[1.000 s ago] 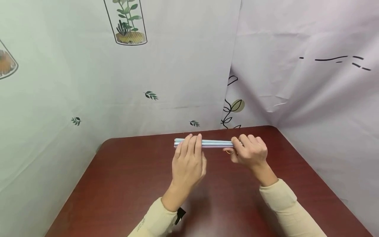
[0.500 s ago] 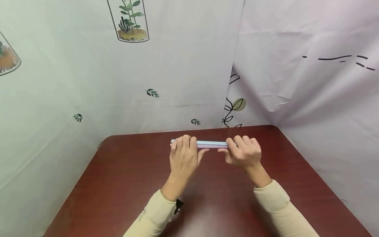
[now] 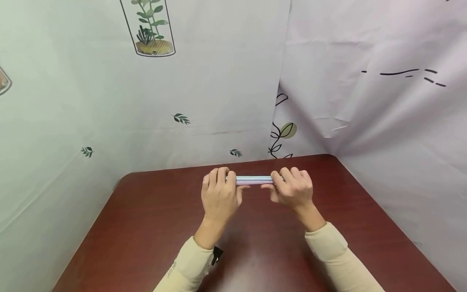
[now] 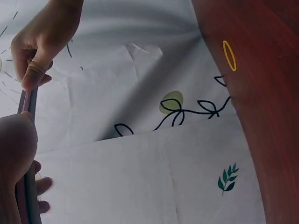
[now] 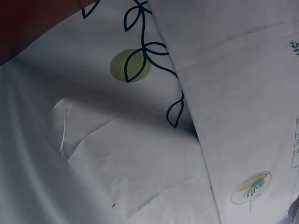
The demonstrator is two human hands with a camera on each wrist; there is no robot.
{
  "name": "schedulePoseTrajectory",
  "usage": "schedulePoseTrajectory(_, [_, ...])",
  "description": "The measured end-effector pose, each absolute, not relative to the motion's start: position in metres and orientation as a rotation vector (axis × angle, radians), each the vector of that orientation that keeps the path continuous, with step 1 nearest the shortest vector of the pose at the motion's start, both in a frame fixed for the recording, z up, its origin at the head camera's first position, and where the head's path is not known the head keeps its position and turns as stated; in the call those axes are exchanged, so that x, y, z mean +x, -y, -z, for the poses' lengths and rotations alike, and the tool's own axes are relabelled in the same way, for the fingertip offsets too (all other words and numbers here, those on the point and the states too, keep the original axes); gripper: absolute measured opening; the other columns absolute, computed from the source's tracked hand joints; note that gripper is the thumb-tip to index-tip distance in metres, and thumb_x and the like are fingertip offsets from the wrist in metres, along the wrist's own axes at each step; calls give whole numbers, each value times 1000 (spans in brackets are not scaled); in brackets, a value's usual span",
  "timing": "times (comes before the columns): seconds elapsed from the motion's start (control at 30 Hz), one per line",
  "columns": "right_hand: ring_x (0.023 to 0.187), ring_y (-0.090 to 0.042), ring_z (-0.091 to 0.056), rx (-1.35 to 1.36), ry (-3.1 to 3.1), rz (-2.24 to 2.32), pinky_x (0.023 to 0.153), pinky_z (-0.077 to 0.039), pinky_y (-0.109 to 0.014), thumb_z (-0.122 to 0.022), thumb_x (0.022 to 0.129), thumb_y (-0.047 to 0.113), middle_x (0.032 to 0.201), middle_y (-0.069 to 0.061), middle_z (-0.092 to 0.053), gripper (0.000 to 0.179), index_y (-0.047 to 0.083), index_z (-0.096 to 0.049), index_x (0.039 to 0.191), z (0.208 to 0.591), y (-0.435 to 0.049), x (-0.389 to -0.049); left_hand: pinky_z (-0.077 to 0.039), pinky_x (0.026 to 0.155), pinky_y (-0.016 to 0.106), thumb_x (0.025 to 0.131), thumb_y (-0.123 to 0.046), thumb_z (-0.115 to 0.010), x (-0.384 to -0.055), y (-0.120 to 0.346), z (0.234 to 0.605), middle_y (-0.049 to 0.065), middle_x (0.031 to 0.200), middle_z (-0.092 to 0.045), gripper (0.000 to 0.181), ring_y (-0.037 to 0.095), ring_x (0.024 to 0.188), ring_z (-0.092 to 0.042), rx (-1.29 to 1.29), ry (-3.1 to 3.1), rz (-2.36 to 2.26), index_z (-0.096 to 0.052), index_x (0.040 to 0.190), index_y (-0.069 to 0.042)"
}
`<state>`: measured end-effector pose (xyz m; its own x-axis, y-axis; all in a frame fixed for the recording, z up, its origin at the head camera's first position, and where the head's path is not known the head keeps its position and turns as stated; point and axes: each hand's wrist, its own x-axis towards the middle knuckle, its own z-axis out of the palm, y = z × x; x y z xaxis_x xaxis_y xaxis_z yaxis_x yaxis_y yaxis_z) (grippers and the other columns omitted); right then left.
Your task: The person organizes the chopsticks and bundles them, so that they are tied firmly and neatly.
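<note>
In the head view a slim bundle of light blue and lilac chopsticks (image 3: 254,180) lies level above the far part of the table. My left hand (image 3: 219,194) grips its left end, fingers bent over the top, thumb pointing inward along the lower side. At the other end my right hand (image 3: 292,188) grips it the same way, covering the tips. Only the middle shows between the hands. In the left wrist view the bundle (image 4: 32,186) runs along the left edge, between thumb and fingers. A yellow loop like a rubber band (image 4: 229,55) appears against the table there.
A dark red table (image 3: 164,219) with rounded far corners spreads beneath. Pale printed fabric (image 3: 219,81) hangs behind it and on both sides. A small black object (image 3: 217,254) sits at my left cuff. The right wrist view shows mostly fabric (image 5: 140,163).
Both hands have shifted slightly left in the head view and come closer together. The left fingers, straighter before, now bend over the bundle and hide its silvery left end.
</note>
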<state>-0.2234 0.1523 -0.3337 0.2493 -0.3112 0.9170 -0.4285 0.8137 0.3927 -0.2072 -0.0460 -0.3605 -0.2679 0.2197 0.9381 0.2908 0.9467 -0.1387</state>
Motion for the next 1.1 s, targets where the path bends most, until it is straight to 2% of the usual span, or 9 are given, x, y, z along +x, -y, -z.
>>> schedulePoseTrajectory(0.1, [45,-24,-26,631,1386,-88,40,-21,-35,-36,104,49,57,-5,-35,61,5,-49,64,336,-152,-226,-46,88,46,98,-58,-37,-207,44,357,12,82,-56,60,33,80,-55,-364,1882,94,-56,82,-4])
schedulePoseTrajectory(0.3, [50,-30,-33,562,1472,-89,47,-30,-42,-33,104,52,61,-8,-41,63,4,-50,66,344,-158,-229,-45,81,43,92,-55,-54,-203,40,350,11,80,-55,52,30,78,-54,-377,1986,71,-59,86,-4])
schedulePoseTrajectory(0.5, [45,-25,-27,585,1438,-87,42,-20,-35,-36,102,54,56,-5,-35,63,7,-45,60,341,-162,-225,-44,77,39,81,-61,-70,-201,39,354,9,80,-55,59,27,76,-52,-415,2027,72,-60,93,-5])
schedulePoseTrajectory(0.6, [43,-21,-24,613,1404,-94,41,-15,-31,-39,100,56,54,-3,-33,64,9,-44,58,338,-161,-223,-44,74,38,82,-54,-73,-201,40,357,8,79,-57,53,26,74,-52,-421,2001,82,-60,92,-4])
schedulePoseTrajectory(0.77, [43,-22,-27,627,1397,-102,41,-16,-31,-40,100,58,55,-3,-36,64,9,-47,59,338,-159,-226,-45,76,41,84,-46,-67,-201,41,355,9,77,-56,42,28,74,-53,-378,1961,77,-59,84,-5])
schedulePoseTrajectory(0.87, [44,-24,-28,621,1402,-105,41,-18,-33,-40,100,57,56,-4,-38,63,9,-48,60,340,-160,-228,-45,78,42,81,-44,-70,-200,41,352,9,77,-56,40,29,74,-53,-367,1967,82,-59,83,-6])
schedulePoseTrajectory(1.0, [45,-24,-29,622,1423,-109,42,-22,-35,-39,101,53,58,-5,-39,61,8,-48,62,341,-163,-227,-45,78,41,77,-44,-77,-196,38,349,9,78,-57,42,28,76,-54,-369,2010,79,-60,85,-6])
schedulePoseTrajectory(1.1, [46,-23,-29,623,1426,-107,43,-23,-35,-38,102,52,58,-4,-38,60,9,-48,62,341,-166,-225,-45,75,40,77,-47,-77,-194,34,348,8,76,-57,46,27,74,-54,-389,2023,67,-60,84,-5])
